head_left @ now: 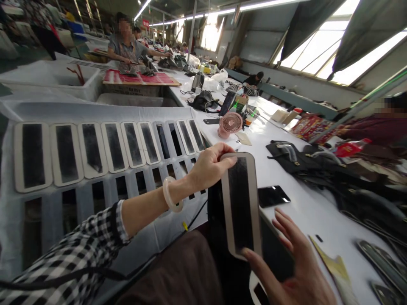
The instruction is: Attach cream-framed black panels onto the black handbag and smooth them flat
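The left hand (208,167) grips the panel (242,203), right hand (297,260) spread open by its base: apparently positioning, next requiring steady support.

left hand (208,167): partly hidden by panel (241,203) | right hand (295,267): cropped at bottom edge

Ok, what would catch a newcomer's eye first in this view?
Probably the pale-bordered black panel at center, pinched at its top by the left hand, with the right hand by its lower edge. Next, the row of similar panels on the white sheet at left, and the pink fan on the white table beyond.
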Demonstrator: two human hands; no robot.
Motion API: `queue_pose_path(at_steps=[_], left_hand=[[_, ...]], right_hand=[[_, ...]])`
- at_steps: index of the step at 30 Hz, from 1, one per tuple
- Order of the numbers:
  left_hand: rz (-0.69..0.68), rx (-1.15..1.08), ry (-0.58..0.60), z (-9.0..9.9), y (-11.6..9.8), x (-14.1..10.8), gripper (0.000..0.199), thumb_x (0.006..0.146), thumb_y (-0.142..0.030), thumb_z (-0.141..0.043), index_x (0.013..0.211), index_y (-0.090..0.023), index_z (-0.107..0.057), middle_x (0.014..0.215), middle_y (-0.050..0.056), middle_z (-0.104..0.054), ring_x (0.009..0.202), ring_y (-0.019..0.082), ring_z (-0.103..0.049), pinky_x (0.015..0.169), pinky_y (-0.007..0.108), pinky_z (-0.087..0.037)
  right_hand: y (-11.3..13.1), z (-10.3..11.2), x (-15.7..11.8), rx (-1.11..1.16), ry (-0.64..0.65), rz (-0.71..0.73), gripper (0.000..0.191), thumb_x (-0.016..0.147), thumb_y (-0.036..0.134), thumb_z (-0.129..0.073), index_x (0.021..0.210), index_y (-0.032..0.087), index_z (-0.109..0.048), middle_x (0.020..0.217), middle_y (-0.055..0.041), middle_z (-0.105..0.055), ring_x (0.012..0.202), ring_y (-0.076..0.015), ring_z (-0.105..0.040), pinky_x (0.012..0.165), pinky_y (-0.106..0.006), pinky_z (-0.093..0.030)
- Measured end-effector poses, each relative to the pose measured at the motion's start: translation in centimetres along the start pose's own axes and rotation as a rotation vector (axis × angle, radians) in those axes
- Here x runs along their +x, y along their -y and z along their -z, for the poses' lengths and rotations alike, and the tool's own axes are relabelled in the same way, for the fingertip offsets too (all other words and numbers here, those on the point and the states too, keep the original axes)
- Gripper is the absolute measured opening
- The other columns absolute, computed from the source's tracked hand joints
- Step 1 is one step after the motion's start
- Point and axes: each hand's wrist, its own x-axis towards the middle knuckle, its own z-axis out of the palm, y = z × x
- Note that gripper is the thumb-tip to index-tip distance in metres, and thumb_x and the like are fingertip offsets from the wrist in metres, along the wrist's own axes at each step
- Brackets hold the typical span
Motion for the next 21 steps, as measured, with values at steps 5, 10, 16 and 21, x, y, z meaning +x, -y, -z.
queue_pose_path(at_steps=[5,10,16,21], left_hand=[[0.264,-0.364,0.066,-4.5,-2.4,-1.6,0.009,0.075,-0.024,-0.06,0.082,-0.019,-0.057,0.072,-0.002,-0.06,0.059,0.011,-0.055,0.052,0.02,-0.044],[0.447,-0.538,0.147,-7.6,-3.6,-2.9,0.012,0.069,-0.021,-0.065,0.079,-0.02,-0.058,0.074,-0.001,-0.061,0.061,0.012,-0.058,0.052,0.021,-0.049],[0.509,-0.599,0.334,-10.9,-5.0,-4.4,0.005,0.074,-0.017,-0.062,0.078,-0.015,-0.062,0.079,0.002,-0.062,0.065,0.012,-0.06,0.057,0.023,-0.054],[0.533,-0.685,0.563,-12.0,-6.5,-5.2,0.008,0.078,-0.014,-0.061,0.085,-0.015,-0.064,0.085,0.002,-0.065,0.072,0.011,-0.062,0.07,0.022,-0.054]], right_hand=[[2.8,1.2,1.7,-0.178,-0.152,0.064,0.054,0.09,0.041,-0.052,0.137,0.019,-0.037,0.133,-0.0151,-0.051,0.119,-0.032,-0.053,0.089,-0.047,-0.052],[1.6,4.4,-0.9,-0.406,-0.041,-0.022,0.06,0.09,0.038,-0.052,0.143,0.02,-0.03,0.147,-0.0132,-0.037,0.125,-0.0349,-0.046,0.094,-0.054,-0.048],[0.5,7.4,-3.9,-0.334,-0.038,-0.136,0.071,0.085,0.038,-0.058,0.146,0.019,-0.026,0.15,-0.0111,-0.032,0.132,-0.0307,-0.039,0.101,-0.05,-0.045],[0.0,9.8,-5.1,-0.317,-0.209,-0.093,0.059,0.085,0.029,-0.055,0.141,0.023,-0.037,0.144,-0.0087,-0.041,0.126,-0.0291,-0.045,0.102,-0.049,-0.043]])
